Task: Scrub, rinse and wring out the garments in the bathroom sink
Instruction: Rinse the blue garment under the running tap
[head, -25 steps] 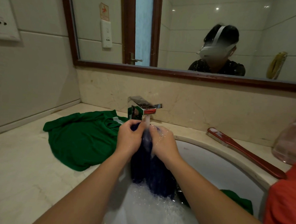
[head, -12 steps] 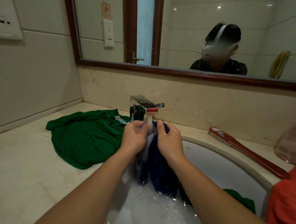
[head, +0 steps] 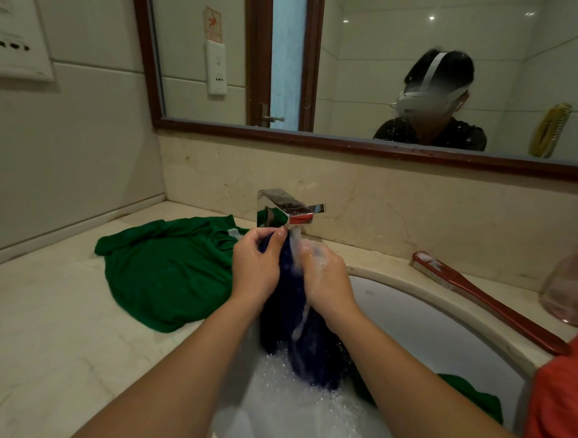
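**Dark blue garment** [head: 285,332]: held bunched above the sink [head: 450,304], directly under the faucet [head: 286,208]. Its lower end hangs into the suds [head: 287,409] in the basin. The water stream [head: 294,252] falls onto the cloth between the two hands.

**Left hand** [head: 254,270]: at 9 o'clock of the stream. Grip closed, with fingers and thumb curled round the upper edge of the dark blue garment.

**Right hand** [head: 324,281]: at 3 o'clock of the stream, wet and soapy. Grip closed on the same bunch of cloth, just beside the left hand.

**Green shirt** [head: 167,272]: spread on the counter [head: 40,339] at 9 o'clock of the sink. Its near edge reaches the left wrist.

**Second green garment** [head: 472,396]: inside the basin at 4 o'clock of the dark blue garment, partly hidden by the right forearm.

**Red brush** [head: 487,303]: long-handled, lying on the counter at 2 o'clock of the sink, along the rim.

**Clear container** [head: 572,287]: at 3 o'clock, cut off by the frame edge; its contents are blurred.

**Orange-red cloth** [head: 559,400]: at 4 o'clock of the sink, against the rim.

**Mirror** [head: 372,72]: at 12 o'clock, above the backsplash.
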